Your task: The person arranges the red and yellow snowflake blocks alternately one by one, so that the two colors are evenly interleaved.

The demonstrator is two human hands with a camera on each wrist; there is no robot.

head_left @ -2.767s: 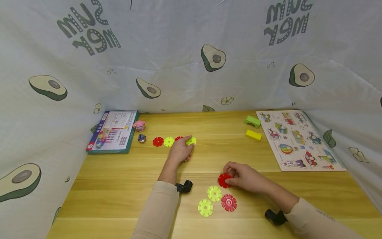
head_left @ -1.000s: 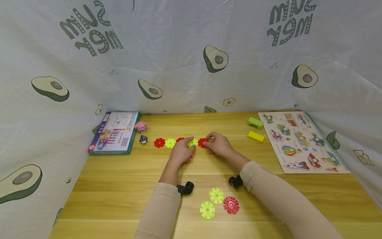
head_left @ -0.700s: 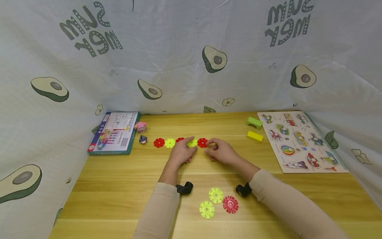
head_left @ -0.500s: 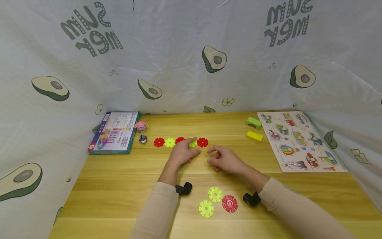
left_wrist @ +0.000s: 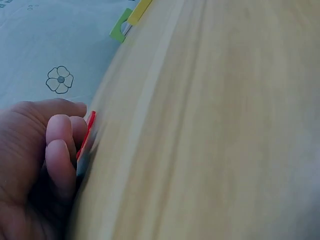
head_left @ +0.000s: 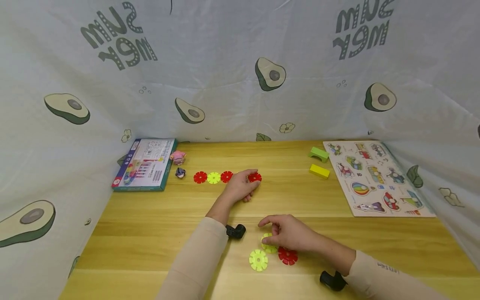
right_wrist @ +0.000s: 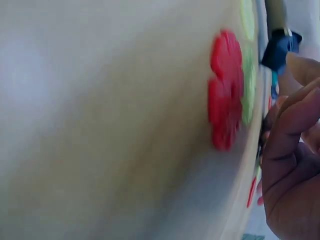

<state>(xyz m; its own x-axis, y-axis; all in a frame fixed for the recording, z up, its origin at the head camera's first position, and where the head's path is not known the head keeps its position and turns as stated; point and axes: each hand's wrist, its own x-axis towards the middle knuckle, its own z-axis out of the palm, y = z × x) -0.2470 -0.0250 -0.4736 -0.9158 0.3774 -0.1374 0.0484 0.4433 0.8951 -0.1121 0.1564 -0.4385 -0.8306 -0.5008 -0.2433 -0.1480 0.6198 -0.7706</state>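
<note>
In the head view, several flower-shaped plastic discs form a row: a red disc [head_left: 200, 177], a yellow disc [head_left: 213, 178], another red disc [head_left: 226, 177], and a red end disc [head_left: 255, 177]. The left hand [head_left: 237, 186] covers the row between the last two, index finger and thumb extended beside the end disc; contact is unclear. Nearer the front, the right hand [head_left: 294, 232] hovers with nothing in its grasp, fingers loosely bent, thumb over a partly covered yellow disc [head_left: 268, 246]. Beside that lie a loose yellow disc [head_left: 258, 260] and a loose red disc [head_left: 288, 256].
A colourful box [head_left: 144, 164] lies at the back left, with a pink figurine [head_left: 178, 157] and a small dark figurine [head_left: 180, 172] beside it. Towards the right are a green arch block [head_left: 319, 154], a yellow block [head_left: 319, 171] and a picture puzzle board [head_left: 375, 179].
The right hand set a red disc at the row's right end, let go, and drew back towards the loose discs. The left hand shifted right from the yellow disc to that red disc.
</note>
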